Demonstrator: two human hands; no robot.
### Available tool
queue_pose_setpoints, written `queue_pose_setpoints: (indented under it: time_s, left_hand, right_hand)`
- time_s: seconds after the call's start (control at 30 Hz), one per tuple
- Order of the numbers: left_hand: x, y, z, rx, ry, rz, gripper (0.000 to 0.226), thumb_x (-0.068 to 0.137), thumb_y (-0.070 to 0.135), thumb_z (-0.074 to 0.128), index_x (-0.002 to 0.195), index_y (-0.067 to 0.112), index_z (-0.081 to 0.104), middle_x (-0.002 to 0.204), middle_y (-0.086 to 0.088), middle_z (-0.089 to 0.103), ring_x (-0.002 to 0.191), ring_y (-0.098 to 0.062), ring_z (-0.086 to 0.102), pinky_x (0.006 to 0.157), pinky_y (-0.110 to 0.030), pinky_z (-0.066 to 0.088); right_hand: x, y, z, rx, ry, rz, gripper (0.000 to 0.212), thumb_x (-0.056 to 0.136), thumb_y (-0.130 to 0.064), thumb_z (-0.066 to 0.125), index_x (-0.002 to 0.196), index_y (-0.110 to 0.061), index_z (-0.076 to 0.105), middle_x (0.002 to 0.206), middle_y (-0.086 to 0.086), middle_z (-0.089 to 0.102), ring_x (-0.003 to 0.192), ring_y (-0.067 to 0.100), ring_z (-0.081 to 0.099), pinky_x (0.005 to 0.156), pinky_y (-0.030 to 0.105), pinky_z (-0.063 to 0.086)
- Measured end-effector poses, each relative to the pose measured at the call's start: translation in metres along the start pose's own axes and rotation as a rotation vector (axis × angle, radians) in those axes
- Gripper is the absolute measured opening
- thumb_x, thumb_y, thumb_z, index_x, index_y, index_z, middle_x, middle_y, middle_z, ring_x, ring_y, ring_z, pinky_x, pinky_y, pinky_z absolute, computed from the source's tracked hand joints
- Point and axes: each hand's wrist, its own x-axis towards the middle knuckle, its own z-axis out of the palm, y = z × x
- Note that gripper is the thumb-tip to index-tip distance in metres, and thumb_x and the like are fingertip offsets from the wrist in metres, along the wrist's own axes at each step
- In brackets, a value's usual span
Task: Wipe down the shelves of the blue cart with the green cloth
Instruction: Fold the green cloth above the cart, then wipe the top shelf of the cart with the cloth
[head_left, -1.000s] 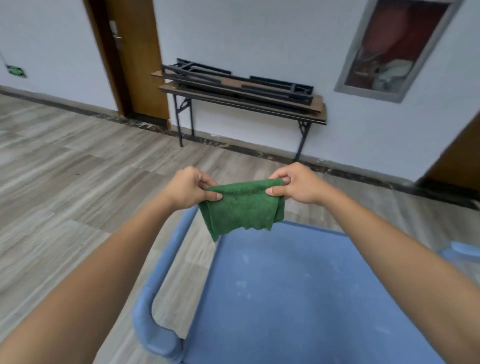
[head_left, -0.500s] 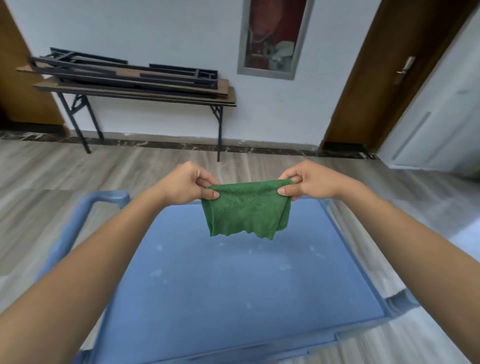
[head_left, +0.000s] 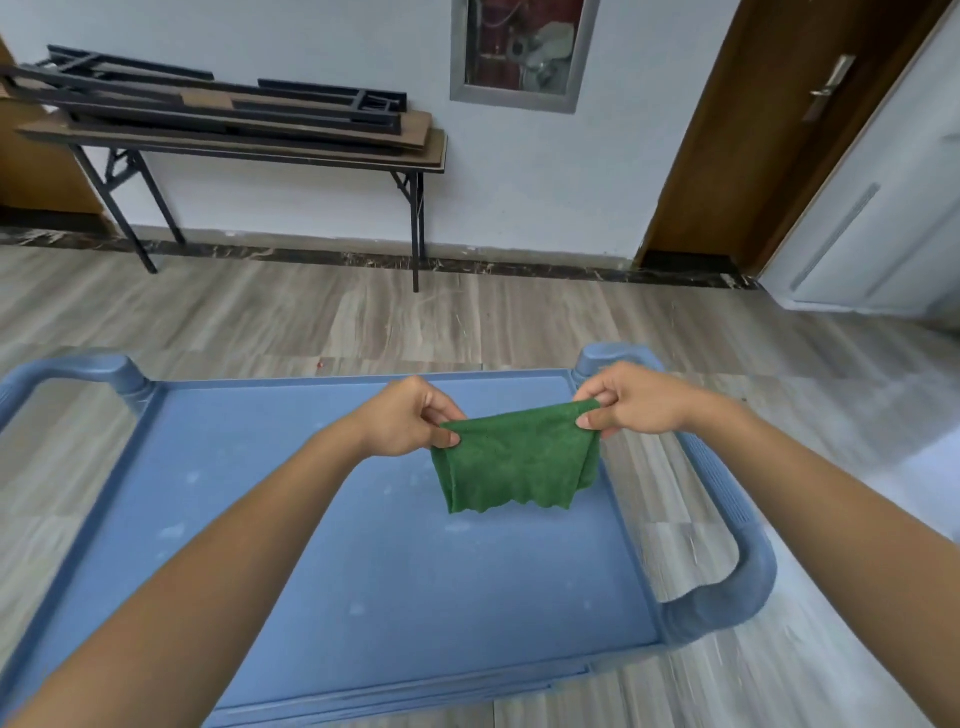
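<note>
Both hands have shifted toward the far right corner of the blue cart (head_left: 311, 571) since a moment ago, with the green cloth (head_left: 514, 462) still stretched between them. The left hand (head_left: 402, 421) pinches one upper corner between thumb and curled fingers, and the right hand (head_left: 631, 400) pinches the other the same way. The cloth hangs over the top shelf, near the right handle (head_left: 748, 571). Pale smudges dot the shelf.

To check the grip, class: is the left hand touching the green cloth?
Touching. Head view shows the left hand pinching the green cloth by its upper corner.
</note>
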Motion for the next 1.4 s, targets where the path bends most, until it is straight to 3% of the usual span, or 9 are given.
queue_pose_setpoints:
  time_s: [0.27, 0.4, 0.5, 0.7, 0.83, 1.03, 1.13, 1.23, 1.4]
  left_hand:
    - [0.092, -0.01, 0.014, 0.145, 0.176, -0.018, 0.024, 0.089, -0.001, 0.071, 0.103, 0.016, 0.081, 0.097, 0.006, 0.078, 0.091, -0.009, 0.072, 0.089, -0.026, 0.057]
    - [0.136, -0.02, 0.015, 0.216, 0.28, -0.003, 0.029, 0.092, 0.001, 0.065, 0.107, 0.021, 0.08, 0.097, 0.006, 0.078, 0.092, -0.01, 0.07, 0.086, -0.021, 0.052]
    - [0.16, -0.036, 0.029, 0.26, 0.302, 0.001, 0.03, 0.093, 0.005, 0.063, 0.112, 0.023, 0.078, 0.102, 0.001, 0.078, 0.095, -0.017, 0.069, 0.089, -0.027, 0.053]
    - [0.17, -0.087, 0.087, 0.454, 0.1, -0.059, 0.035, 0.096, 0.009, 0.059, 0.127, 0.019, 0.07, 0.128, -0.005, 0.07, 0.123, -0.028, 0.059, 0.106, -0.031, 0.043]
    - [0.152, -0.107, 0.119, 0.526, -0.121, -0.093, 0.034, 0.093, 0.009, 0.057, 0.119, 0.021, 0.074, 0.122, 0.0, 0.072, 0.117, -0.023, 0.063, 0.101, -0.032, 0.048]
    - [0.143, -0.099, 0.119, 0.526, -0.031, -0.105, 0.017, 0.094, 0.021, 0.058, 0.1, 0.018, 0.074, 0.111, -0.008, 0.074, 0.109, -0.031, 0.063, 0.091, -0.04, 0.053]
    - [0.15, -0.093, 0.113, 0.542, 0.054, -0.119, 0.031, 0.097, 0.028, 0.056, 0.123, 0.018, 0.067, 0.122, -0.009, 0.069, 0.116, -0.033, 0.06, 0.094, -0.042, 0.052]
    - [0.171, -0.09, 0.107, 0.59, 0.144, -0.079, 0.036, 0.101, 0.029, 0.047, 0.133, 0.014, 0.057, 0.136, -0.01, 0.06, 0.125, -0.034, 0.053, 0.099, -0.045, 0.047]
    - [0.223, -0.095, 0.103, 0.692, 0.133, -0.224, 0.055, 0.107, 0.041, 0.028, 0.158, 0.022, 0.021, 0.169, -0.008, 0.009, 0.153, -0.035, 0.008, 0.122, -0.055, 0.015]
  right_hand:
    - [0.065, 0.057, -0.021, -0.106, 0.237, 0.004, 0.017, 0.096, -0.017, 0.07, 0.111, -0.019, 0.076, 0.105, 0.004, 0.077, 0.105, 0.021, 0.07, 0.102, 0.046, 0.052]
    - [0.089, 0.07, -0.023, -0.207, 0.434, -0.023, 0.019, 0.097, -0.013, 0.066, 0.109, -0.02, 0.078, 0.088, -0.003, 0.075, 0.088, 0.018, 0.068, 0.091, 0.039, 0.054]
    - [0.105, 0.083, -0.018, -0.263, 0.534, -0.037, 0.023, 0.093, -0.007, 0.065, 0.107, -0.019, 0.08, 0.092, 0.002, 0.078, 0.092, 0.024, 0.07, 0.086, 0.037, 0.053]
    - [0.108, 0.13, 0.044, -0.408, 0.331, 0.199, 0.034, 0.099, -0.015, 0.058, 0.129, -0.025, 0.071, 0.122, 0.007, 0.073, 0.115, 0.029, 0.064, 0.099, 0.033, 0.048]
    - [0.091, 0.149, 0.088, -0.478, 0.108, 0.326, 0.045, 0.094, -0.01, 0.054, 0.135, -0.023, 0.066, 0.13, 0.008, 0.067, 0.122, 0.029, 0.06, 0.103, 0.036, 0.05]
    - [0.102, 0.133, 0.105, -0.453, 0.291, 0.291, 0.039, 0.092, -0.019, 0.054, 0.129, -0.014, 0.065, 0.124, 0.011, 0.068, 0.115, 0.032, 0.063, 0.098, 0.039, 0.053]
    - [0.126, 0.125, 0.117, -0.411, 0.344, 0.226, 0.05, 0.101, -0.035, 0.048, 0.147, -0.016, 0.049, 0.148, 0.012, 0.054, 0.134, 0.033, 0.05, 0.111, 0.04, 0.042]
    - [0.159, 0.124, 0.129, -0.451, 0.333, 0.197, 0.064, 0.104, -0.049, 0.038, 0.161, -0.022, 0.024, 0.168, 0.015, 0.021, 0.155, 0.032, 0.019, 0.127, 0.046, 0.016]
    - [0.207, 0.136, 0.141, -0.515, 0.359, 0.17, 0.075, 0.098, -0.07, 0.019, 0.162, -0.035, 0.0, 0.169, 0.016, -0.012, 0.156, 0.033, -0.015, 0.123, 0.059, -0.009]
